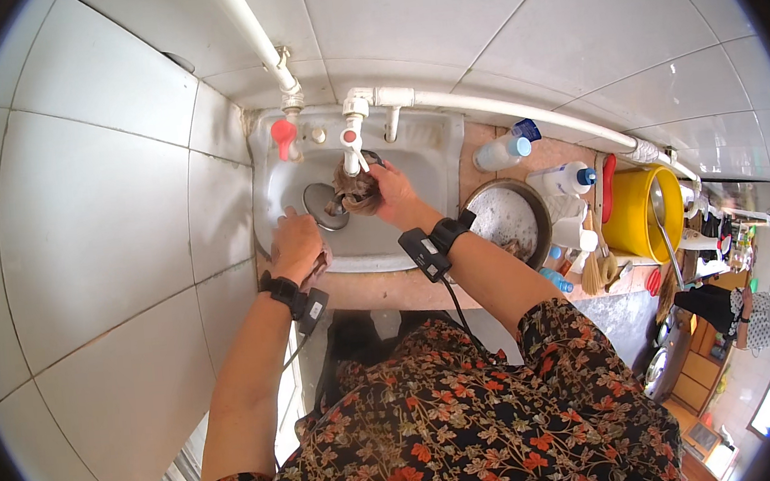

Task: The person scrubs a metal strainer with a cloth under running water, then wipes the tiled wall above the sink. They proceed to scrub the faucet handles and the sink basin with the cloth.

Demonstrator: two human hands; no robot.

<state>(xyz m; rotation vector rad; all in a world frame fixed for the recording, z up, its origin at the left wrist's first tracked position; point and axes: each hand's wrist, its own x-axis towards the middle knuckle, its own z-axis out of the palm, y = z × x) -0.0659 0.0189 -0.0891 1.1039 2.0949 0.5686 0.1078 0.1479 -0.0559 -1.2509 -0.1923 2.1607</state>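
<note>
My right hand [396,190] grips a crumpled brown cloth [357,191] below the white tap [351,140] over the sink. The cloth hangs in folds, and the spout hides part of it. At the sink's front left, my left hand [296,245] is curled over a pinkish cloth [322,263], mostly hidden under the palm. Between the hands a round, dark-rimmed metal piece [324,206] lies in the white sink [385,244]; the brown cloth overlaps its edge. I cannot tell whether water is running.
A metal basin [503,213] of suds stands right of the sink. Beyond it are plastic bottles [562,179], brushes [591,264] and a yellow bucket [640,208] with a ladle. A red-handled tap [284,136] is at left. Another person [755,311] stands far right.
</note>
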